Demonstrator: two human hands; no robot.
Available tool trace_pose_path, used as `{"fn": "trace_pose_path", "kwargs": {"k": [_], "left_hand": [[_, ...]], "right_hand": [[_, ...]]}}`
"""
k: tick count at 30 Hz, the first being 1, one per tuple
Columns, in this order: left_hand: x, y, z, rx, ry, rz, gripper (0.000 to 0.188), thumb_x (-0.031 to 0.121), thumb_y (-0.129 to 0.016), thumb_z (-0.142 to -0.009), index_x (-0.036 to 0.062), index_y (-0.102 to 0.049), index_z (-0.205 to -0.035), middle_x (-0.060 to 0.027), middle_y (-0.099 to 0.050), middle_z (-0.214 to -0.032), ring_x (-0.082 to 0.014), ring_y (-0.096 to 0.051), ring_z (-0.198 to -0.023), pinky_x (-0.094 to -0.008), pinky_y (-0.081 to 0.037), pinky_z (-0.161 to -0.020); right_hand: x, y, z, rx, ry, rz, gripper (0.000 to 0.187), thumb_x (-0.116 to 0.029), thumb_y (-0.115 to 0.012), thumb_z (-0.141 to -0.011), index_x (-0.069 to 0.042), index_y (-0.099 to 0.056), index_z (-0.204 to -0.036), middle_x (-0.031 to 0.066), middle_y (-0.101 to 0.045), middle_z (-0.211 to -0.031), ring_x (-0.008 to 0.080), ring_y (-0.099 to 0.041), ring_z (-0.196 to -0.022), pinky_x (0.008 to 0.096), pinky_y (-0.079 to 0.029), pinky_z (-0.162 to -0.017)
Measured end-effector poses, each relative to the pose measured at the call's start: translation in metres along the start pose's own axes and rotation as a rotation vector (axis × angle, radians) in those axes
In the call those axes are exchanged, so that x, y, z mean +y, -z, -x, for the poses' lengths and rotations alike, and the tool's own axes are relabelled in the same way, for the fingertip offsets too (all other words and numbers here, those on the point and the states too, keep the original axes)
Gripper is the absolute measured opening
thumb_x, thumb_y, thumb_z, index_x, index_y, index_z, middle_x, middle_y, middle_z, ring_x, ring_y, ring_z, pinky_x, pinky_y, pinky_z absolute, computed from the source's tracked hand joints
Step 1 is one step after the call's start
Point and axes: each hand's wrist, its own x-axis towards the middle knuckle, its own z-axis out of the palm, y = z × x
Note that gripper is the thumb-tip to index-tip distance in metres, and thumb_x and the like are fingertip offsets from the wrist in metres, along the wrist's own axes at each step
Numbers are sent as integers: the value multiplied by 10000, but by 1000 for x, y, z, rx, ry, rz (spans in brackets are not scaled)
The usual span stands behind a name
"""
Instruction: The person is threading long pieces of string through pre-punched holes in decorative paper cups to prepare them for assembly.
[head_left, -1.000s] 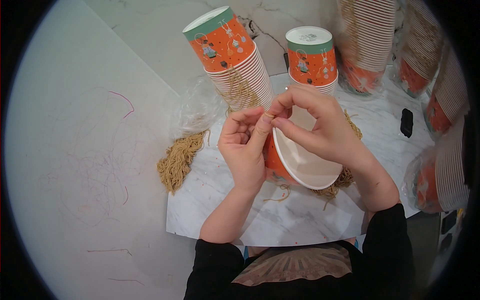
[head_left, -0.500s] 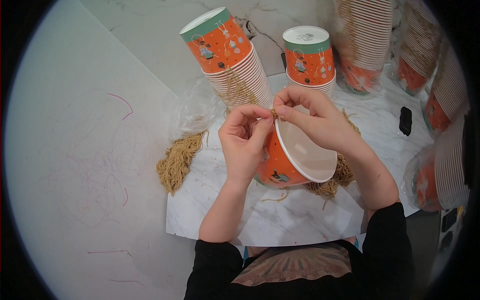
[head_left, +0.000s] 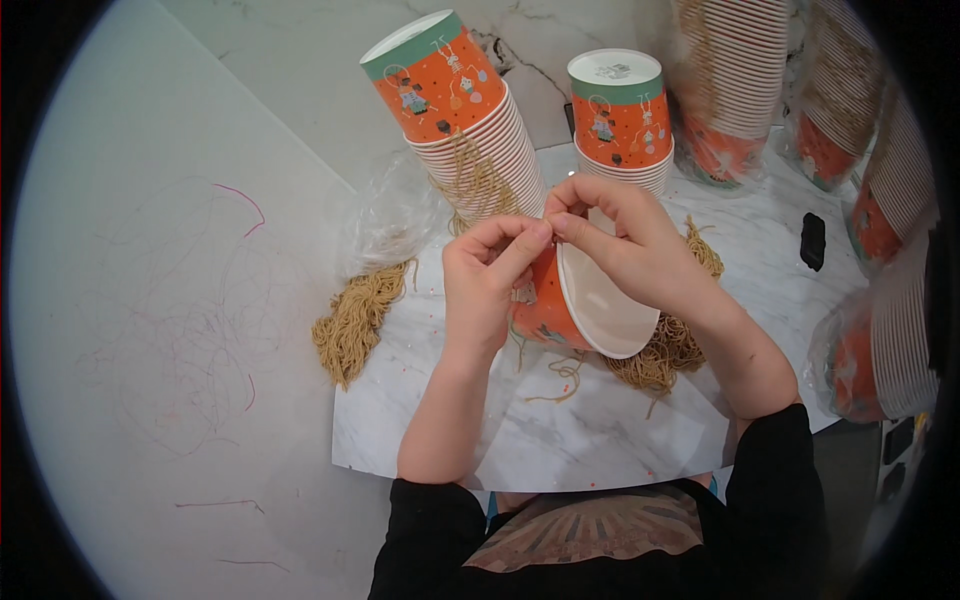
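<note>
An orange paper bucket [head_left: 557, 322] with a white rim hangs tilted beneath my hands, its mouth facing right. At the upper end of the rim, my left hand [head_left: 482, 275] is closed in a pinch of thumb and forefinger. My right hand [head_left: 632, 240] pinches right beside it, the fingertips nearly touching. Between them is a bit of tan cord, mostly hidden by the fingers. Behind the bucket lies a bundle of tan cord [head_left: 652, 370], partly covered by it. One loose strand [head_left: 566, 384] trails onto the table.
Upside-down stacks of orange buckets stand behind, one leaning stack [head_left: 445, 90] and one shorter stack [head_left: 618, 120]. More wrapped stacks [head_left: 730, 90] line the right. Another cord bundle [head_left: 358, 325] lies left, by a clear plastic bag [head_left: 392, 225]. A small black object [head_left: 812, 242] sits on the marbled tabletop [head_left: 430, 420].
The bucket has turned, its lower rim swinging left and slightly up. More of the cord behind it shows. Both hands remain pinched together at nearly the same place.
</note>
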Motion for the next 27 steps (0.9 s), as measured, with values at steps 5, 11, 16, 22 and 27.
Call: {"fn": "trace_pose_path", "kwargs": {"k": [5,11,16,22,27], "left_hand": [[0,0,-2,-51,110,143,101,103,-727,-926,7,-738,-955,5,-679,-795,-20,-515,-639,-178,-364,-564],[-2,7,-5,-71,173,212,79,101,-656,-910,28,-673,-933,20,-604,-772,-44,-462,-627,-224,-367,-549],[-3,7,-6,-88,185,237,103,123,-619,-933,26,-656,-929,10,-580,-742,-61,-458,-623,-236,-372,-543],[1,5,-7,-73,180,197,149,149,-685,-960,2,-707,-968,3,-638,-755,-45,-533,-632,-200,-416,-563],[-5,6,-8,-105,153,132,129,121,-717,-944,3,-723,-996,1,-668,-786,-38,-551,-647,-189,-434,-582]], "right_hand": [[-3,0,2,30,50,26,153,-120,-629,-930,32,-647,-931,112,-699,-821,185,-652,-713,326,-478,-621],[-5,0,2,-36,-47,68,129,-105,-641,-958,23,-632,-968,32,-653,-834,94,-602,-824,264,-475,-740],[1,1,1,-41,-67,77,142,-125,-624,-978,18,-625,-973,23,-652,-838,82,-586,-811,258,-459,-701],[5,-3,0,19,-9,66,180,-142,-623,-943,37,-637,-948,133,-685,-831,229,-635,-701,350,-493,-653],[4,-1,0,31,0,87,177,-139,-629,-937,37,-639,-944,135,-691,-839,231,-656,-728,349,-502,-665]]}}
